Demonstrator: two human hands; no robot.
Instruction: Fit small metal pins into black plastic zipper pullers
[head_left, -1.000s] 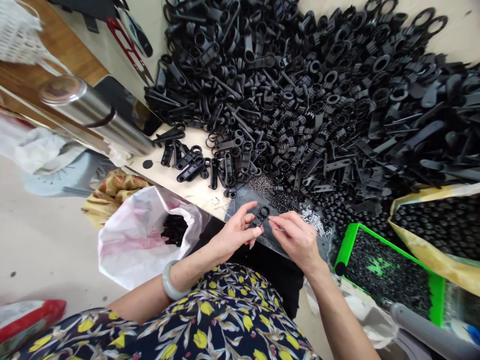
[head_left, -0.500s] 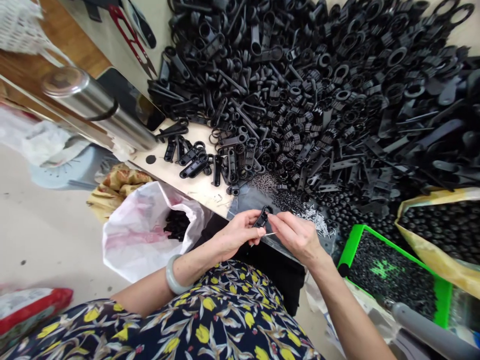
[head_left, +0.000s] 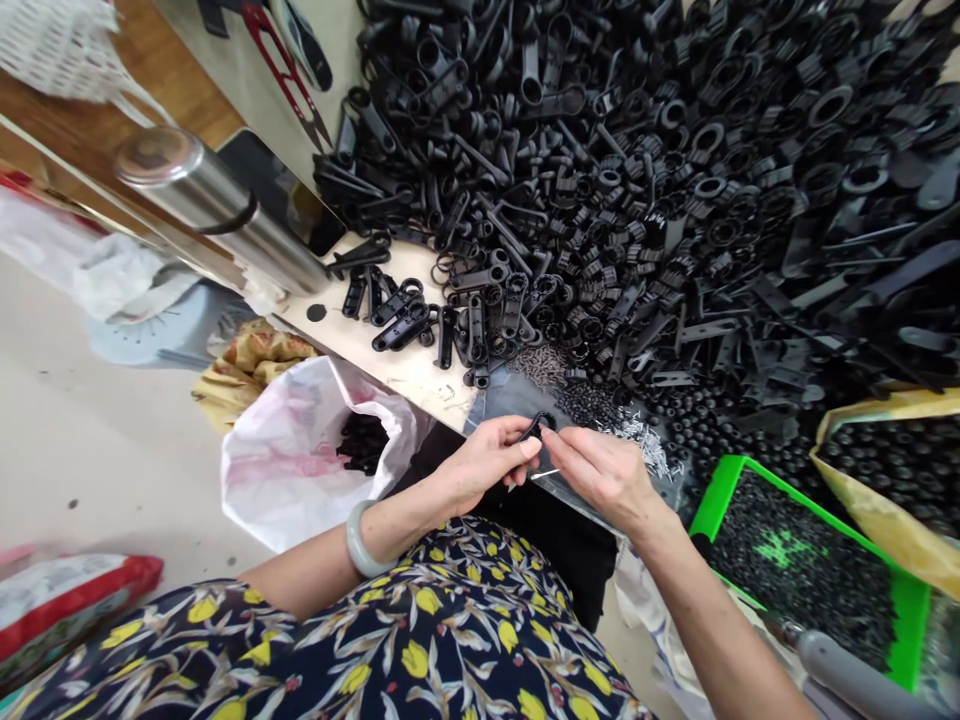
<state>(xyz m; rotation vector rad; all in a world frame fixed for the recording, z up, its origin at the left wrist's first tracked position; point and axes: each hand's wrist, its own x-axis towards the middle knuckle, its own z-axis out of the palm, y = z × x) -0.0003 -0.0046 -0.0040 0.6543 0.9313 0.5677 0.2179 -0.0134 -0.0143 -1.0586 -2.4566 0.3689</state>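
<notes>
A: Observation on the left hand (head_left: 495,462)?

B: Fingers curled and closed around a black plastic lever-shaped part with a ring at one end (head_left: 538,424). Forefinger, extended a second ago, is now folded in. The part is more tilted and mostly covered; chiefly the ring end shows.

A: Right hand (head_left: 604,470)?

B: Fingers drawn together, tips at the ring. A second ago they stand just apart from it. A slender, pale, metallic-looking rod (head_left: 545,473) juts from beneath them toward the left hand; it appears gripped by the right fingers, though the exact hold is hidden. Whether the tips pinch anything smaller: cannot tell.

A: Location of the part?

B: Between the two hands, raised above the near edge of a flat grey sheet (head_left: 491,402) on the pale wooden table (head_left: 412,372). Just beyond lie a scatter of small silvery pins (head_left: 646,445) and a bed of tiny black pieces (head_left: 589,402); farther back, a large heap of black plastic parts (head_left: 600,180).

A: Meaning of the change?

B: Judgement: the left hand steadies, the right works at the ring, so close two-handed handling is under way. Whether anything sits inside the ring is not visible.
</notes>
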